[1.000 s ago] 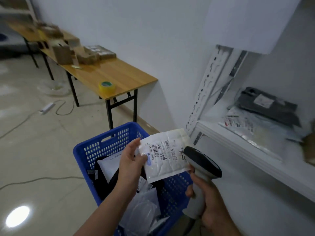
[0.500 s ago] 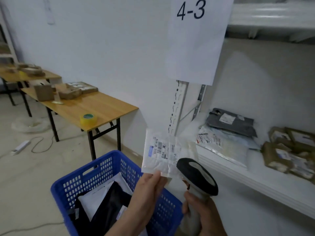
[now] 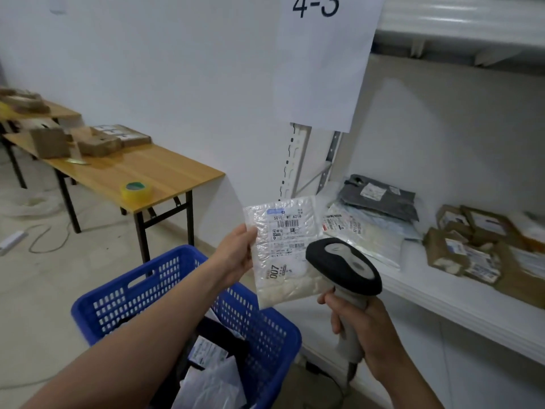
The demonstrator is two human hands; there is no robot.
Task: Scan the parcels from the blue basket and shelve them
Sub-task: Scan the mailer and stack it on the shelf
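Left hand [image 3: 236,255] pinches parcel's [image 3: 283,252] left edge. Parcel upright above basket [image 3: 180,251], label toward camera. Right hand [image 3: 362,329] grips scanner [image 3: 343,267], head at parcel's lower-right corner, barcode up-left of it. Shelf [image 3: 442,304] just right.

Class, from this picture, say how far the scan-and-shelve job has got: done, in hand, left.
Done: a grey bag and brown boxes lie on the shelf. In hand: the left hand holds a white padded parcel, label showing, by the scanner in the right hand. Left: shelving it, then the parcels in the blue basket.
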